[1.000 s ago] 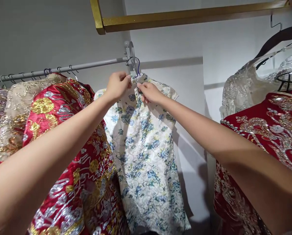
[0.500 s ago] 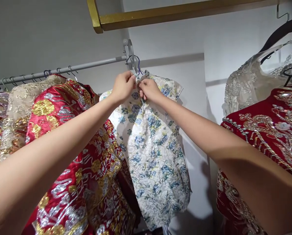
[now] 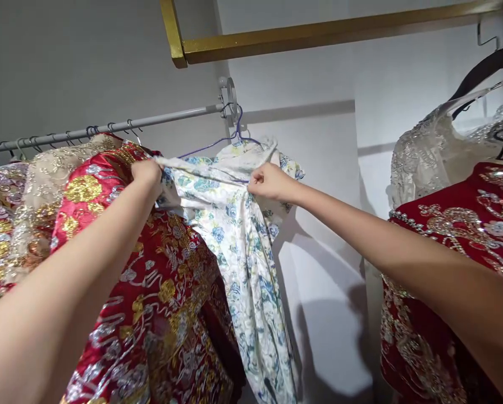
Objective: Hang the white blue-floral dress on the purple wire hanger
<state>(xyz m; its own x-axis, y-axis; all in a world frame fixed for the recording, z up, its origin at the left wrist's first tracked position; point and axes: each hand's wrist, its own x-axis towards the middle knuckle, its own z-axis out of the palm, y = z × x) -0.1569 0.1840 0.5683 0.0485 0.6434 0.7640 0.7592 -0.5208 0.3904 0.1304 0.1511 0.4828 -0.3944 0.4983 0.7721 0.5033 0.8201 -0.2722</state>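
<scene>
A white dress [image 3: 218, 210] with blue flowers and short sleeves hangs on a purple wire hanger [image 3: 209, 147] at the end of a grey rail. My left hand [image 3: 147, 173] is closed on the dress's upper edge, drawn out to the left. Closed fingers of my right hand [image 3: 271, 182] pinch the dress near its upper front, where folds run down from them. A short piece of the hanger's lower wire shows right beside these fingertips; whether they also touch it, I cannot tell. The fabric between my hands is stretched, with the neckline open behind it.
Red embroidered garments [image 3: 137, 292] and a beige sequined one [image 3: 55, 179] crowd the grey rail [image 3: 179, 115] at left. Overhead runs a gold bar [image 3: 277, 39]. At right are a red beaded gown [image 3: 457, 219] and a white lace dress [image 3: 411, 151] on a dark hanger.
My hands, close together at the collar before, have moved apart. The left went left with the dress's edge, the right slightly right and down. The dress's top has opened, uncovering the hanger.
</scene>
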